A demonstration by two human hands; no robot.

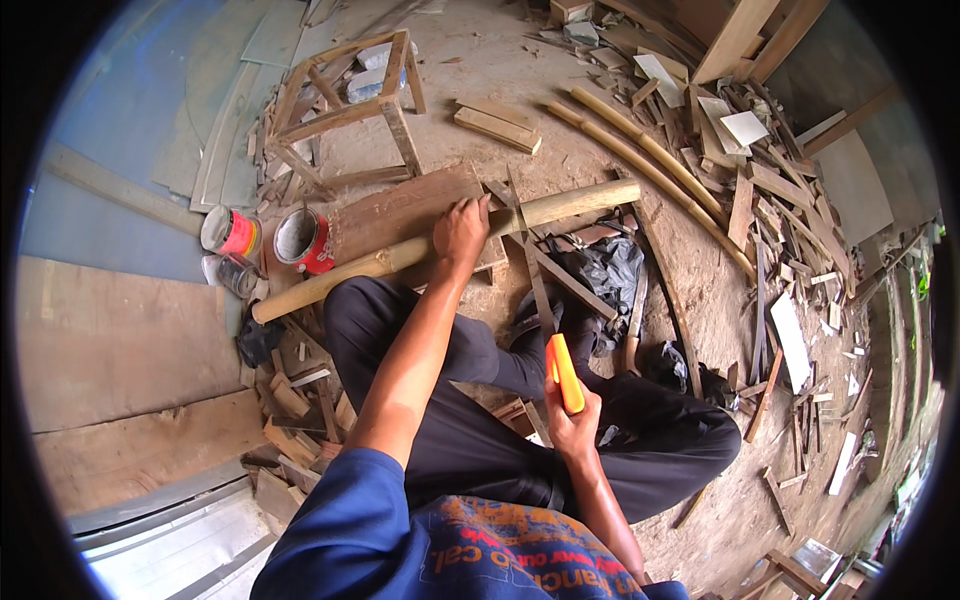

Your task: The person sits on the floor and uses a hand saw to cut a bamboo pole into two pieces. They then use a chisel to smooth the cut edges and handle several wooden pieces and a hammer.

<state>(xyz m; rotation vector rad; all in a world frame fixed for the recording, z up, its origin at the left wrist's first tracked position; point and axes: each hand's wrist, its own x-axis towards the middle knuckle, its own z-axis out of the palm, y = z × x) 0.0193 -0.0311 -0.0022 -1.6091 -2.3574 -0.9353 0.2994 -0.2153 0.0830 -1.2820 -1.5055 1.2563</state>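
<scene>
A thick, pale bamboo pole (360,268) lies slantwise across a low wooden bench (410,205). My left hand (462,232) is closed over the pole near its middle and presses it against the bench. In my right hand (573,412) is the orange-yellow handle of a hand saw (538,290). Its long, narrow blade points away from me and crosses the pole just right of my left hand. How deep the teeth sit in the bamboo I cannot make out.
Two paint tins (302,240) stand left of the bench, below a wooden stool frame (345,120). Longer bamboo poles (655,150) lie at the far right beside heaped wood scraps (790,210). A black plastic bag (610,270) sits under the pole's right part.
</scene>
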